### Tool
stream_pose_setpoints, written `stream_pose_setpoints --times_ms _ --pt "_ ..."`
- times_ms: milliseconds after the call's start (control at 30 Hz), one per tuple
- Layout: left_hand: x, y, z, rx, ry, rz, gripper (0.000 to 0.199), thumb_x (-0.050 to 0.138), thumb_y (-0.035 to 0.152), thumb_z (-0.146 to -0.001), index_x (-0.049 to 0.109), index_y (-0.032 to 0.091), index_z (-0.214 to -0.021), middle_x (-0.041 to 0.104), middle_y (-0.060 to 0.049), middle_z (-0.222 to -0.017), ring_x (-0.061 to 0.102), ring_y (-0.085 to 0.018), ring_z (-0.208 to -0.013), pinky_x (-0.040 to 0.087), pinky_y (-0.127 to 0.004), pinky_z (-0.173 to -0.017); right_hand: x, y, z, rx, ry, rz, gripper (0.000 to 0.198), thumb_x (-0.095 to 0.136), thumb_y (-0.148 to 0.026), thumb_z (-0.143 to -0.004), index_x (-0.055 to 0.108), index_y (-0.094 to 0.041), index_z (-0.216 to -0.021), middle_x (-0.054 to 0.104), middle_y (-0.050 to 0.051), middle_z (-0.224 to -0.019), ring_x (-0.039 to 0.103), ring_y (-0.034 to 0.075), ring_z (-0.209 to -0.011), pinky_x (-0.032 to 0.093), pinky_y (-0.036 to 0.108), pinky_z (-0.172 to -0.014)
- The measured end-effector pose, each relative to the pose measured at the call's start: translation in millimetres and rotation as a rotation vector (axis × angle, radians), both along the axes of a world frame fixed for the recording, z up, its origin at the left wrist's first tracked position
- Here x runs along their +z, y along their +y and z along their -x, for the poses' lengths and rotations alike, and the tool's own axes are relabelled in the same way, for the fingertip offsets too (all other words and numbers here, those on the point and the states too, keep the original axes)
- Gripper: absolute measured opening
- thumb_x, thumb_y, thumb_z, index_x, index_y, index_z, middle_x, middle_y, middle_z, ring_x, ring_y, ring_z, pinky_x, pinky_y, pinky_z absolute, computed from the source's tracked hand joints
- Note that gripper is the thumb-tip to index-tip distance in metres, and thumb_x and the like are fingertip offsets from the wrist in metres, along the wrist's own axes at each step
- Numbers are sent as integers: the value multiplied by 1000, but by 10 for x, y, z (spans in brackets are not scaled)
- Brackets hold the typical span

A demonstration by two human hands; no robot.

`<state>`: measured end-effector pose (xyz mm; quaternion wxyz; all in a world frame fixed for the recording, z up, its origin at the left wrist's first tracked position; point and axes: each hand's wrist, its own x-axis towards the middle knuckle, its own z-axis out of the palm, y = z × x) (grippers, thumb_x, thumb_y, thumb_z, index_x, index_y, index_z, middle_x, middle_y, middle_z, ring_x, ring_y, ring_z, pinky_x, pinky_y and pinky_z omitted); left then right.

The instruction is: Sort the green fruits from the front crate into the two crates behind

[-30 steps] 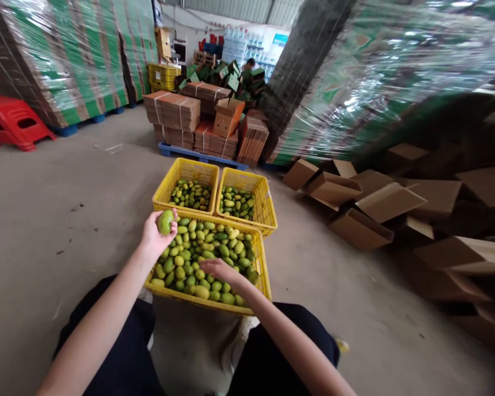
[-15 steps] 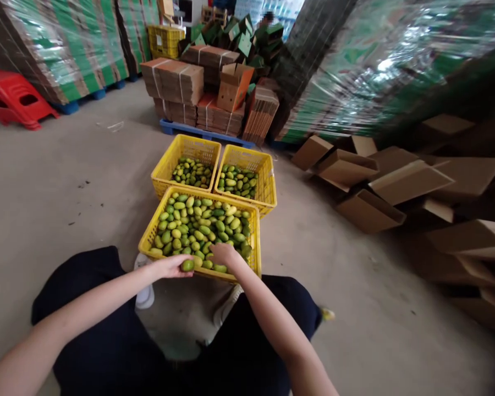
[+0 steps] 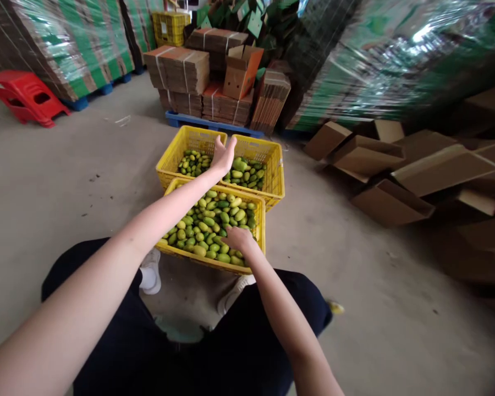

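Note:
My left hand (image 3: 224, 157) is stretched out over the rim between the two far crates, thumb and fingers apart, holding nothing. Close to its fingertips, a larger green fruit (image 3: 240, 164) shows slightly blurred in the far right yellow crate (image 3: 275, 181). My right hand (image 3: 238, 237) is low over the near yellow crate (image 3: 263, 236), its fingers curled down among green-yellow oval fruits (image 3: 206, 223); what they grip is hidden. More such fruits lie in the far left yellow crate (image 3: 165, 162), partly behind my left hand.
Bundled flat cartons (image 3: 181, 71) stand on a blue pallet (image 3: 214, 124) beyond the crates. Open cardboard boxes (image 3: 367, 157) are heaped at the right. A red stool (image 3: 28, 99) stands at the left, near wrapped stacks (image 3: 78, 49). My knees flank the near crate.
My left hand has moved forward from the near crate's front edge to the far crates, and the green fruit it held is out of it. My right hand remains over the near crate.

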<state>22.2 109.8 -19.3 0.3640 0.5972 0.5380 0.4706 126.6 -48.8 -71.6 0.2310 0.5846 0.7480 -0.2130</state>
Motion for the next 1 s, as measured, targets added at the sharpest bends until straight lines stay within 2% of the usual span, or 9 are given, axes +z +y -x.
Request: stream_pose_setpoints --times_ms 67,133,233,300,400,533,667,833,1000 --pt "-210 -56 68 6 151 33 72 45 43 -93 22 10 -152 24 -21 -160 22 -28 -150 20 -41 -120 51 -39 -23 6 4 -17 49 47 -38 -95 52 -9 -134 62 23 -131 59 35 -123 44 45 -99" --pt "-619 -342 266 -90 383 125 78 53 38 -89 20 8 -153 21 -22 -161 20 -27 -150 16 -38 -122 82 -88 -32 25 19 5 49 48 -39 -94 52 -12 -135 63 21 -130 61 33 -120 46 43 -96" --pt "-1332 -859 660 -169 759 496 89 60 40 -83 15 12 -154 7 -21 -164 12 -31 -152 17 -43 -121 92 -168 -30 51 39 37 48 49 -38 -94 51 -14 -136 64 19 -129 63 31 -119 47 41 -95" --pt "-1705 -1064 860 -157 824 657 94 68 42 -76 23 10 -152 11 -28 -161 19 -43 -148 24 -55 -115 84 -214 -32 55 45 35 48 50 -36 -94 51 -13 -137 64 20 -129 62 32 -119 45 42 -97" --pt "-2030 -1057 912 -150 868 748 93 67 54 -74 31 13 -149 21 -28 -159 25 -46 -145 27 -59 -111 65 -250 -36 66 62 39 47 50 -35 -94 52 -12 -136 65 21 -127 63 32 -117 46 43 -97" --pt "-2209 -718 553 -79 894 680 91 61 72 -72 45 11 -138 41 -27 -150 34 -41 -142 24 -54 -114 34 -238 -4 79 72 20 46 51 -31 -93 53 -11 -135 66 22 -125 64 34 -114 46 44 -95" --pt "-2339 -497 175 165 716 607 80 71 64 -68 55 8 -122 54 -30 -135 44 -42 -133 32 -51 -109 -32 -204 58 103 77 6 45 55 -26 -91 56 -10 -133 67 24 -123 65 36 -112 47 46 -94" --pt "-2459 -643 192 219 505 615 48 66 52 -77 62 10 -102 65 -24 -118 57 -38 -120 44 -46 -99 -154 -152 92 130 110 -10 42 56 -23 -90 60 -10 -130 69 22 -118 67 33 -108 49 45 -93" --pt "-2360 -981 449 82 80 582 30 62 46 -79 64 16 -81 72 -9 -90 68 -25 -97 51 -34 -87 -208 -144 228 22 92 -184 53 52 -12 -87 50 -5 -140 59 29 -132 61 37 -118 49 52 -95"
